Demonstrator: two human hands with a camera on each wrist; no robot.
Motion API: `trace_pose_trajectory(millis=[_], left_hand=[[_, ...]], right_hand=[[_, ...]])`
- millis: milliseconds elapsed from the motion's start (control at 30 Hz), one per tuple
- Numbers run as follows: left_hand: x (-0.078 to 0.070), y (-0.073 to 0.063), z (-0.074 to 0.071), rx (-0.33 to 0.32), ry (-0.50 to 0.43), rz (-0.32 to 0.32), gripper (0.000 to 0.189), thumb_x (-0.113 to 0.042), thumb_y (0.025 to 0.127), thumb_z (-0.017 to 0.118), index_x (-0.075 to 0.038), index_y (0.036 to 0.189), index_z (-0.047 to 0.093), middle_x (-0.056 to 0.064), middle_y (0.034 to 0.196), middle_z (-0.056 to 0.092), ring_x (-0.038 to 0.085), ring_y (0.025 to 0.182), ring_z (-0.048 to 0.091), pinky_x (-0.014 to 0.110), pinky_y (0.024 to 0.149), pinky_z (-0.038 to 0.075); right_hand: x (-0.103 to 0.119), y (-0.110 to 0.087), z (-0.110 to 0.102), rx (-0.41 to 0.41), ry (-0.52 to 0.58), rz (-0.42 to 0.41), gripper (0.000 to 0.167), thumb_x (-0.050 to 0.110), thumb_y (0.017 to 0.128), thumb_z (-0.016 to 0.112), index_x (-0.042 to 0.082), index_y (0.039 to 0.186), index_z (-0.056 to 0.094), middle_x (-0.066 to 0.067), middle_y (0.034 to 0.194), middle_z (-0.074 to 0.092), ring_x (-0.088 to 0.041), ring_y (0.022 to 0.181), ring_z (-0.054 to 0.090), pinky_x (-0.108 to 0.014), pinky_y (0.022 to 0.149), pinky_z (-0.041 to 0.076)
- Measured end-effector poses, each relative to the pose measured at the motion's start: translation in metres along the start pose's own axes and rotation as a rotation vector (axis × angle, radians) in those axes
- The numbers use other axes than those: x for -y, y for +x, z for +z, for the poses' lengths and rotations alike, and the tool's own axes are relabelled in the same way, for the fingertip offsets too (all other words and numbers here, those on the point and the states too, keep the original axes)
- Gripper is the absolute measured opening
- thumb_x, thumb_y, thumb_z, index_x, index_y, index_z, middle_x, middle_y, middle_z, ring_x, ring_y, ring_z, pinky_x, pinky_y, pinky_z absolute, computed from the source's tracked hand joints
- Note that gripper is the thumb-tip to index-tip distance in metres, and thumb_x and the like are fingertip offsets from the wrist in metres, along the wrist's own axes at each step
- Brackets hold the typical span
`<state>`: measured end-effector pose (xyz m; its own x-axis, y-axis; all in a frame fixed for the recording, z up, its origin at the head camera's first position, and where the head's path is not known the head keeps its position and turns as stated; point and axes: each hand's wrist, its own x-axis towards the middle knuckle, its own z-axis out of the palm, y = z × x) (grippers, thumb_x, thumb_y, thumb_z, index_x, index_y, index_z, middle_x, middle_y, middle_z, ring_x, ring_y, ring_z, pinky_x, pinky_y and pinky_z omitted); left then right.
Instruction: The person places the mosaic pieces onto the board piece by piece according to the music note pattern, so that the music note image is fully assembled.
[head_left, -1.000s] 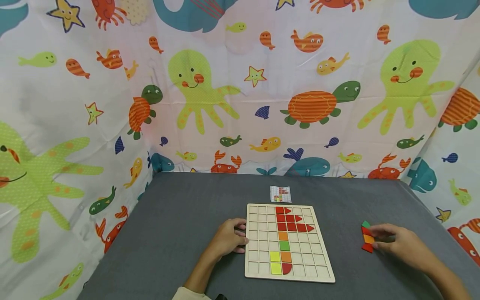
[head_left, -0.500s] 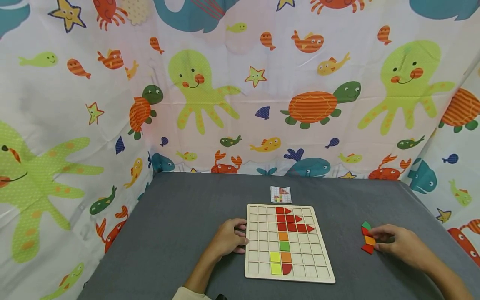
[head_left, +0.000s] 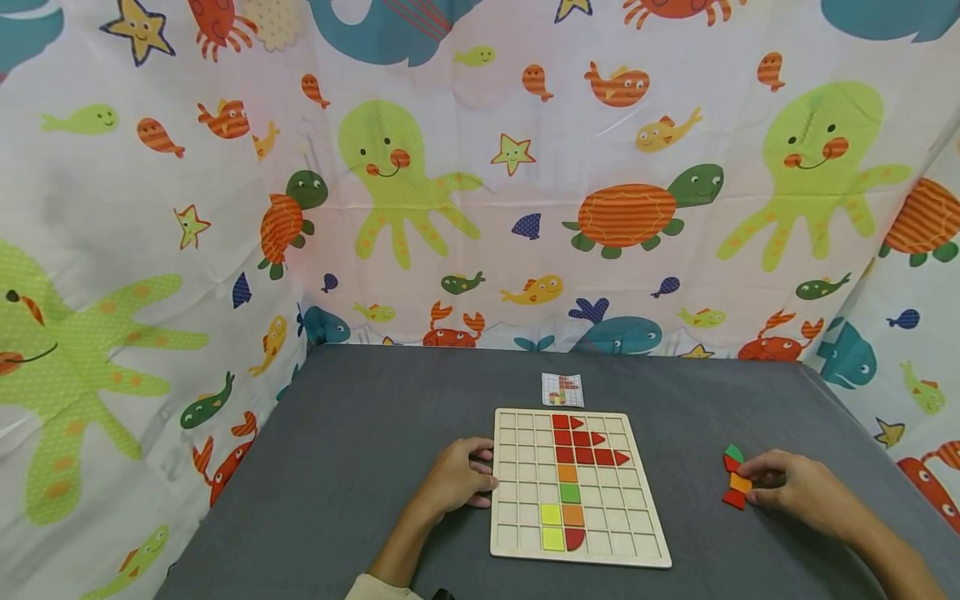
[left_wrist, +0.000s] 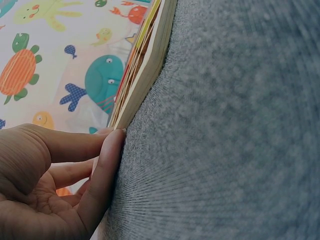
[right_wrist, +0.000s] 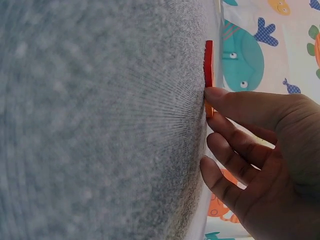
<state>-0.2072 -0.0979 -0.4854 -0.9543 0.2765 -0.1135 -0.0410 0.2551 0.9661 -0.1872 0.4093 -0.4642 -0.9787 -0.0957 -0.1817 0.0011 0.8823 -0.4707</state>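
Note:
A pale wooden grid board [head_left: 517, 482] lies on the dark grey table, with red, orange, green and yellow tiles set in its cells. My left hand [head_left: 455, 477] holds the board's left edge; in the left wrist view its thumb and a finger [left_wrist: 111, 157] meet at that edge. Off to the right, a short line of loose tiles lies on the table: a green one [head_left: 732, 452], a red one [head_left: 731, 464], an orange one [head_left: 740, 482] and another red one [head_left: 734, 499]. My right hand [head_left: 802, 487] pinches the orange tile between thumb and index finger, the other fingers curving behind.
Behind the board lies a small printed card [head_left: 562, 389] showing a coloured grid pattern. A white curtain [head_left: 487, 183] with sea animals hangs around the table's back and sides. Grey cloth [head_left: 360, 417] covers the tabletop.
The orange tile has shifted slightly right and toward me with my right fingers, and the nearest red tile has moved a little toward me. The left hand and board stay in place.

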Motion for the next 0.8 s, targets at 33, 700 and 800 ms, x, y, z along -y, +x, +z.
trace_pose_trajectory(millis=[33,700,800], left_hand=[[0.000,0.000,0.000,-0.001,0.000,0.000,0.061,0.011,0.084,0.078,0.006,0.142,0.059,0.017,0.125,0.061,0.022,0.099,0.066,0.037,0.061,0.067],[0.001,0.000,0.000,-0.008,0.001,0.009,0.062,0.010,0.083,0.078,0.006,0.142,0.059,0.016,0.125,0.061,0.022,0.100,0.066,0.037,0.061,0.067],[0.001,0.000,0.000,-0.006,-0.001,0.008,0.062,0.011,0.083,0.078,0.006,0.142,0.059,0.017,0.125,0.061,0.022,0.099,0.066,0.037,0.061,0.067]], right_hand=[[0.000,0.000,0.000,0.001,-0.001,-0.002,0.032,0.022,0.088,0.086,0.007,0.115,0.078,-0.004,0.108,0.072,-0.021,0.095,0.060,-0.038,0.078,0.055],[0.022,-0.004,0.004,-0.056,-0.014,-0.069,0.036,0.028,0.089,0.085,0.006,0.117,0.078,-0.006,0.111,0.073,-0.018,0.093,0.062,-0.026,0.070,0.054],[0.033,-0.001,0.008,-0.072,-0.021,-0.085,0.033,0.027,0.089,0.086,0.008,0.115,0.079,-0.002,0.106,0.071,-0.017,0.091,0.060,-0.025,0.068,0.053]])
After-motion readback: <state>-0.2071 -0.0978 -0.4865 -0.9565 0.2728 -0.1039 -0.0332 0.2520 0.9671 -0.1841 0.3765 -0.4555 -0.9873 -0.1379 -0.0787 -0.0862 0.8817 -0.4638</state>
